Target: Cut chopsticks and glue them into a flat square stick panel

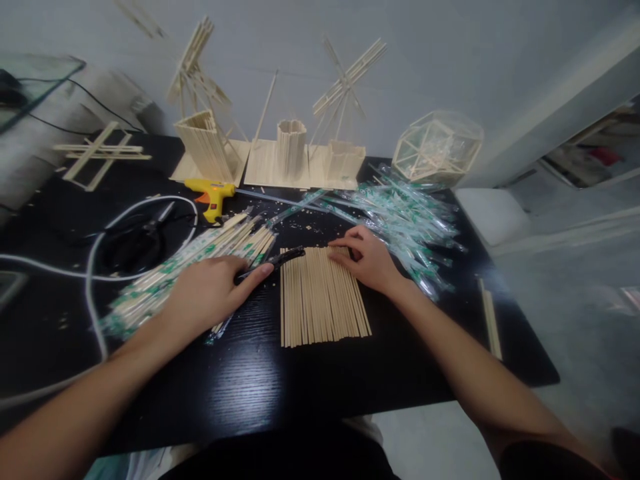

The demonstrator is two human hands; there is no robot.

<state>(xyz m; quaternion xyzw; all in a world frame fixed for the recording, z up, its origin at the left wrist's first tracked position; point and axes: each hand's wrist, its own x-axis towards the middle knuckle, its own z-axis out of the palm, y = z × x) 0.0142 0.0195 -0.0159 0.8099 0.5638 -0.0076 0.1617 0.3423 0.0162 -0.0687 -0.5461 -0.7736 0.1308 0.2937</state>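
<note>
Head view: row of bare sticks [323,303], laid side by side, centre of black table [250,387]. Left hand [207,293] clenched on black cutters [280,257], tip touching the row's far left corner. Right hand [370,261] released, fingertips resting on the row's far edge. Yellow glue gun [213,195] far left; wrapped sticks [195,263] left; empty wrappers [407,220] right
</note>
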